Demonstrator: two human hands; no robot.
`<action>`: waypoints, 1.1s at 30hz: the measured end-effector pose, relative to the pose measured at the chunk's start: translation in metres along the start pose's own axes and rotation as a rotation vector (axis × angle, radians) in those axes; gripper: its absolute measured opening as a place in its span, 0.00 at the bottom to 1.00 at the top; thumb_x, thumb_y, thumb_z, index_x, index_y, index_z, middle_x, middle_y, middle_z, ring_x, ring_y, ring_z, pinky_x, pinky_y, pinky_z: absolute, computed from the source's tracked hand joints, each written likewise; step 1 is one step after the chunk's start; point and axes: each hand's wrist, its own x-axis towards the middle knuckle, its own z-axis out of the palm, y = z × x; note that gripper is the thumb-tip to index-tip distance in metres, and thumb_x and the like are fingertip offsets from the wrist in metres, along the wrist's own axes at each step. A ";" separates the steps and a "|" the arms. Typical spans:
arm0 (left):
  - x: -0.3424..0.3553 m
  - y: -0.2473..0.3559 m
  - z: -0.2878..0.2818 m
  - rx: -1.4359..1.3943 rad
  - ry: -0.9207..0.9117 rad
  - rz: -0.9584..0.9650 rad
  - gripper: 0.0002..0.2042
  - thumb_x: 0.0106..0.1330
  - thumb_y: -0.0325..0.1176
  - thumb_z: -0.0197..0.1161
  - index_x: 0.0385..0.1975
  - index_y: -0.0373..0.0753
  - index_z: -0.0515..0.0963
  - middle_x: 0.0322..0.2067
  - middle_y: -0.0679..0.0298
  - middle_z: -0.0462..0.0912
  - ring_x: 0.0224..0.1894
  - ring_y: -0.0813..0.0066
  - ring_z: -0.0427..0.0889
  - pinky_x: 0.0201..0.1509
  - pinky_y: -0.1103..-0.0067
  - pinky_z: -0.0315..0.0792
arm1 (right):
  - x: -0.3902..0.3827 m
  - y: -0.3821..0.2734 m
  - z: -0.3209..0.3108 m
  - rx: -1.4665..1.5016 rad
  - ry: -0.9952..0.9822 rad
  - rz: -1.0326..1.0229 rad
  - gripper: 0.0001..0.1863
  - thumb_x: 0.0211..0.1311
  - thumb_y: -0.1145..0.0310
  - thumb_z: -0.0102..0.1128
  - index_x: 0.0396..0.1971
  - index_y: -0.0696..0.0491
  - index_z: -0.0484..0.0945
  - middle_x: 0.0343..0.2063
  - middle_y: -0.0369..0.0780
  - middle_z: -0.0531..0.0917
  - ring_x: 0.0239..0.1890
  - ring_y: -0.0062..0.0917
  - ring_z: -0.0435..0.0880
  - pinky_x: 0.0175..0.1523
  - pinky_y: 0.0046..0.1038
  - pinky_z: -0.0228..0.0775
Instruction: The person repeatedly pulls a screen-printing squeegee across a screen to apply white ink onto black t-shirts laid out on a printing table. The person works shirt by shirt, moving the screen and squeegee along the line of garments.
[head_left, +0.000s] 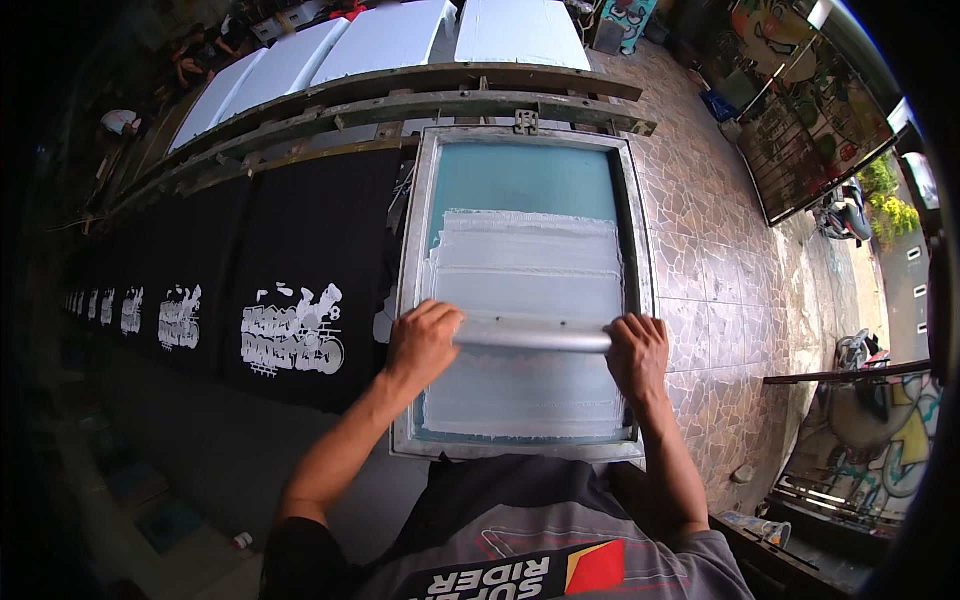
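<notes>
A squeegee with a silver metal handle lies crosswise over a screen printing frame. My left hand is wrapped round its left end, and my right hand grips its right end. Inside the metal frame, the teal mesh shows bare at the far part. White ink covers most of the rest in smeared bands, both beyond the squeegee and on the near side of it. The squeegee's lower edge and whatever lies under the screen are hidden.
Black fabric panels with white prints run in a row to the left. Metal rails pass behind the frame, with white panels beyond. Stone-patterned floor lies to the right. People are at the far left.
</notes>
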 end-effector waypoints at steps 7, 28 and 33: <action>0.098 -0.064 0.037 0.008 0.090 0.012 0.15 0.46 0.20 0.74 0.36 0.37 0.88 0.36 0.60 0.90 0.43 0.58 0.89 0.45 0.67 0.83 | 0.092 0.056 0.058 -0.058 0.022 -0.022 0.05 0.53 0.73 0.69 0.30 0.49 0.82 0.31 0.36 0.82 0.40 0.33 0.82 0.50 0.36 0.68; -0.134 0.065 0.021 -0.109 0.086 -0.034 0.20 0.46 0.21 0.66 0.42 0.37 0.90 0.44 0.63 0.92 0.40 0.64 0.89 0.45 0.72 0.84 | -0.153 -0.031 -0.029 -0.026 -0.126 0.024 0.15 0.55 0.68 0.64 0.44 0.51 0.86 0.43 0.36 0.87 0.43 0.31 0.86 0.55 0.39 0.70; -0.129 0.068 -0.003 -0.164 -0.011 -0.084 0.20 0.45 0.21 0.65 0.41 0.38 0.90 0.44 0.64 0.92 0.39 0.63 0.88 0.44 0.72 0.83 | -0.138 -0.040 -0.053 0.002 -0.254 0.047 0.19 0.50 0.66 0.67 0.45 0.49 0.86 0.43 0.34 0.86 0.44 0.29 0.84 0.59 0.42 0.68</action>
